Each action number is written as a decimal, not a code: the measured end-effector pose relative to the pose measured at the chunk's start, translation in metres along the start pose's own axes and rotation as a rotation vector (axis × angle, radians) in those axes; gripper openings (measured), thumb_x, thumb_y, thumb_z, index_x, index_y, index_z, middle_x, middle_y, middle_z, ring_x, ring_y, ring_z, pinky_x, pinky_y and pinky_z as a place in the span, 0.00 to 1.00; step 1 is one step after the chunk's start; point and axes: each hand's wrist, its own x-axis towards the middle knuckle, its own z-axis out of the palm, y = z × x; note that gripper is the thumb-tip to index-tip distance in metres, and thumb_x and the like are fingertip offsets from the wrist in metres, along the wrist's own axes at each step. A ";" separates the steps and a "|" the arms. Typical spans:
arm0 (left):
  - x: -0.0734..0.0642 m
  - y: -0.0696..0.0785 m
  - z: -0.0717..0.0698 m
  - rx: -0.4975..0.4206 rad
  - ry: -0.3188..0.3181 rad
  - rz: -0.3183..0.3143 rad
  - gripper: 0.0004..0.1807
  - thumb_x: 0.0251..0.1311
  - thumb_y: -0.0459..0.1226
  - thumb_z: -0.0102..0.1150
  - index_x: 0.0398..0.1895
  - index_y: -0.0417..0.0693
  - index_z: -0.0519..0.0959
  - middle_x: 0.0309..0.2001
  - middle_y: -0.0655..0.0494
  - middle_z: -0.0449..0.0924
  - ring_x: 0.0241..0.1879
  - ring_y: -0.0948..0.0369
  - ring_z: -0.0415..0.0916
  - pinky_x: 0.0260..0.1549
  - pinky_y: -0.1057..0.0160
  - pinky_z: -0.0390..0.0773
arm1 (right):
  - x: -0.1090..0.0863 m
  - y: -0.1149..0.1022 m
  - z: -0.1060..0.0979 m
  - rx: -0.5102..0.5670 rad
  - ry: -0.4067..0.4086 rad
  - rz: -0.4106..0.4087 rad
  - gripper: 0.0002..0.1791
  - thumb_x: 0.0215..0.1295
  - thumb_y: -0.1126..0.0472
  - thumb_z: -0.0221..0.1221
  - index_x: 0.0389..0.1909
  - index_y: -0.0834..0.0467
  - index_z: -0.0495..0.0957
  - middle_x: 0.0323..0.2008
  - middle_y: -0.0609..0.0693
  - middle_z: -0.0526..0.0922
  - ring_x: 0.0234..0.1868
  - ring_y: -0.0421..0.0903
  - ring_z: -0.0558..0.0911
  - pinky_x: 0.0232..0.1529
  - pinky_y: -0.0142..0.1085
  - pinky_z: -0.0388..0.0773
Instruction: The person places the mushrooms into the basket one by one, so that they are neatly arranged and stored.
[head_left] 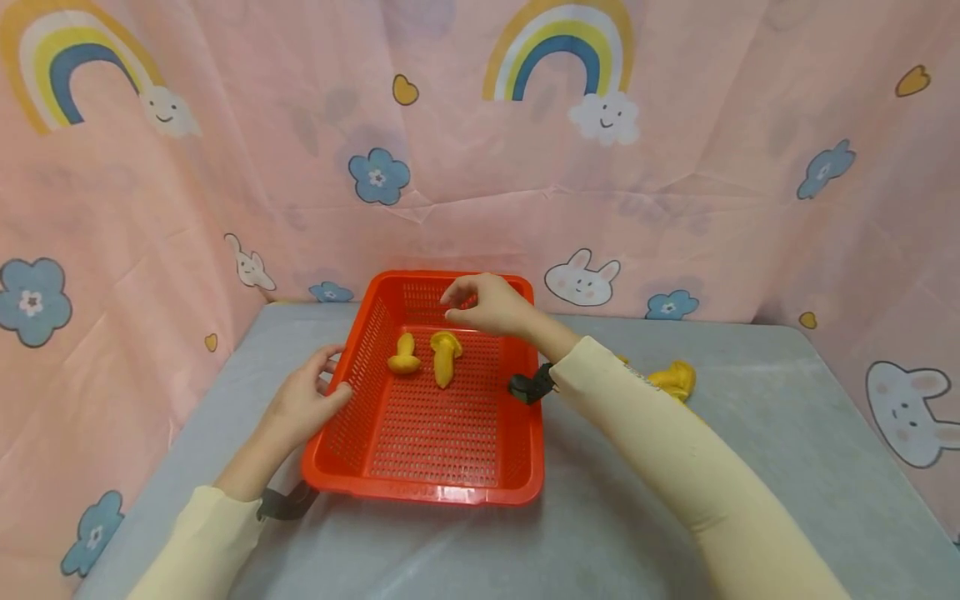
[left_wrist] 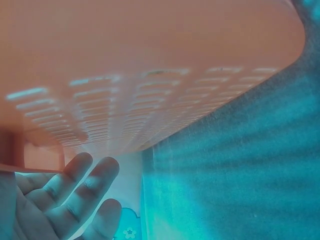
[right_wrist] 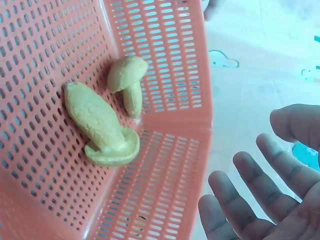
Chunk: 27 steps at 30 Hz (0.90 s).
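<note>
A red plastic basket [head_left: 442, 454] with slotted walls stands on the table. My left hand [head_left: 307, 400] holds its left rim, thumb over the edge and fingers along the outer wall. In the left wrist view the fingers [left_wrist: 95, 182] lie under the rim, beside the slots. Two yellow mushrooms lie inside: a short one [head_left: 404, 356] near the left wall and a longer one [head_left: 444, 358] beside it. Above the basket's back part is my right hand [head_left: 491, 307], fingers loosely bent and holding nothing. The right wrist view shows its fingers [right_wrist: 250, 170] spread beyond the basket's rim.
Another yellow mushroom [head_left: 675, 379] lies on the grey table [head_left: 757, 417] right of the basket, partly behind my right sleeve [head_left: 660, 442]. A bit of yellow shows near that sleeve too. A pink patterned curtain [head_left: 465, 217] hangs behind the table and along its sides.
</note>
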 end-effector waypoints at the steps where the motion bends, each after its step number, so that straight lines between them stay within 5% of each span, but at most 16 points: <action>1: 0.000 0.000 0.000 0.000 0.000 0.002 0.32 0.60 0.38 0.53 0.70 0.48 0.60 0.51 0.43 0.74 0.34 0.56 0.77 0.28 0.61 0.83 | -0.001 0.000 -0.001 0.002 0.002 -0.006 0.12 0.63 0.58 0.60 0.47 0.55 0.80 0.46 0.50 0.82 0.46 0.47 0.80 0.49 0.39 0.79; 11: 0.000 0.002 0.000 -0.003 0.012 0.030 0.32 0.60 0.37 0.53 0.70 0.46 0.61 0.51 0.42 0.74 0.32 0.59 0.78 0.27 0.64 0.80 | -0.012 0.003 -0.012 0.011 0.035 -0.078 0.13 0.61 0.59 0.61 0.46 0.57 0.80 0.44 0.51 0.83 0.46 0.49 0.81 0.50 0.41 0.79; 27: 0.001 0.003 0.001 0.008 0.005 0.017 0.33 0.60 0.38 0.52 0.70 0.46 0.60 0.51 0.42 0.73 0.33 0.56 0.77 0.26 0.63 0.79 | -0.039 0.019 -0.040 0.006 0.048 -0.085 0.14 0.61 0.58 0.60 0.48 0.56 0.80 0.46 0.52 0.82 0.42 0.49 0.83 0.47 0.43 0.80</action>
